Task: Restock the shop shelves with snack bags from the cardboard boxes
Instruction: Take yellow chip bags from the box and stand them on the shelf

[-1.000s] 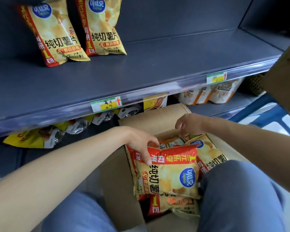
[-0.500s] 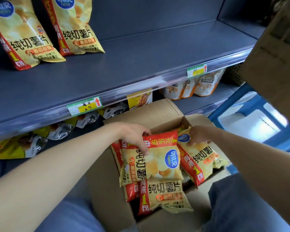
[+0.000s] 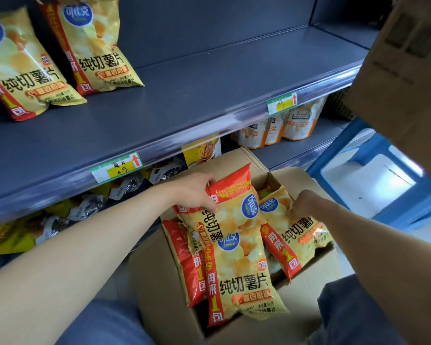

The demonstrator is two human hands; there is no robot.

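Observation:
An open cardboard box (image 3: 309,282) between my knees holds several yellow-and-red chip bags. My left hand (image 3: 194,192) grips the top edge of one chip bag (image 3: 232,210), raised partly out of the box. My right hand (image 3: 304,202) pinches the top of a second chip bag (image 3: 296,235) lying tilted at the box's right side. More bags (image 3: 242,277) lie underneath. Two matching bags (image 3: 20,68) stand at the back left of the dark grey shelf (image 3: 197,95) above the box.
Price tags (image 3: 116,168) sit on the shelf's front rail. The lower shelf holds dark and yellow snack packs (image 3: 67,215) on the left and white peanut bags (image 3: 279,128) on the right. Another cardboard box (image 3: 408,78) looms at the upper right. A blue stool (image 3: 374,180) stands beside the box.
Both hands have lifted their bags higher out of the box. The left-hand bag now stands more upright, and the view has tilted down and closer.

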